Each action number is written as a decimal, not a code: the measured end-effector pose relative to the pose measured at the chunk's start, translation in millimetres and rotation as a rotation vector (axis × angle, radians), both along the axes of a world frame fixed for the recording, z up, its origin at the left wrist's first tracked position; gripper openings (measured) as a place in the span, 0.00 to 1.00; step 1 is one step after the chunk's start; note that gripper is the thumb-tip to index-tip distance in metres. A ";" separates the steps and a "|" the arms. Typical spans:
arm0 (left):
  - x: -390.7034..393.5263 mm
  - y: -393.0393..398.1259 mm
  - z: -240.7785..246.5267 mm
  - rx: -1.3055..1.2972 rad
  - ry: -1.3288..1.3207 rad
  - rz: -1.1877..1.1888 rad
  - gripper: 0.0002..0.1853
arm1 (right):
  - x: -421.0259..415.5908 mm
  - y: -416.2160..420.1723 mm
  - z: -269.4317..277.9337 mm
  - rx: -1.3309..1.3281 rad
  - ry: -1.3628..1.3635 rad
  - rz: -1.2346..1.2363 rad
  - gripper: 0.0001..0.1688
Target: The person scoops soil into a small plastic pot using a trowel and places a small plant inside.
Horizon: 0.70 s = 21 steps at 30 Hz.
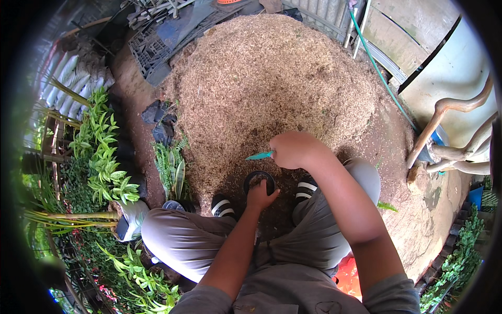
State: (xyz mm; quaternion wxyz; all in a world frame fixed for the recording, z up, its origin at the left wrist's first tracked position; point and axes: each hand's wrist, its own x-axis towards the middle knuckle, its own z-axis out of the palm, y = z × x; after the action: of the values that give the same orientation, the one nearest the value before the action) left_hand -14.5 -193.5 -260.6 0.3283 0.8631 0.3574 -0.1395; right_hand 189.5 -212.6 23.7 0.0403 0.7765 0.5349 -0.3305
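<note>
Between my feet stands a small round black plant pot (248, 183) with some brown potting mix inside. My left hand (260, 196) reaches into its mouth, fingers on the mix and thumb apart at the right side; the fingertips are partly hidden. Above and to the right of the pot, my right hand (292, 151) is closed round the end of a teal hand trowel (259, 156), whose blade points left. The trowel hangs over the near edge of a large heap of light brown husk-like mix (274, 78). The trowel's handle is hidden in my fist.
Left of the heap are a potted snake plant (179, 178) with ferns, black plastic bags (160, 121) and leafy potted plants (106, 157). Black plastic crates (149, 55) lie at the upper left. A green hose (378, 72) and driftwood branches (443, 110) are on the right.
</note>
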 end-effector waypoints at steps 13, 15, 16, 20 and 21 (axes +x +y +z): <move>0.1 -14.0 -18.6 0.315 0.359 -0.304 0.38 | -1.0 2.6 -3.3 -0.016 0.007 0.002 0.13; 1.4 -14.0 -17.3 0.337 0.379 -0.296 0.36 | -0.9 2.6 -4.3 -0.016 0.010 -0.003 0.13; 2.0 -14.4 -15.2 0.352 0.384 -0.292 0.35 | -0.8 2.5 -4.7 -0.017 0.011 -0.006 0.13; 5.8 -8.8 -8.3 0.286 0.384 -0.267 0.34 | -0.9 2.1 -2.8 -0.019 0.018 -0.010 0.14; 3.8 -7.5 -11.7 0.244 0.365 -0.248 0.34 | -1.4 2.9 -2.4 -0.018 0.019 -0.004 0.14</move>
State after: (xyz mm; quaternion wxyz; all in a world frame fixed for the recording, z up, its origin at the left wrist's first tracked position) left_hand -10.7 -201.1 -272.3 0.1320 0.8942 0.3164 -0.2879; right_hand 188.1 -209.8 21.3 0.0416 0.7741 0.5306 -0.3429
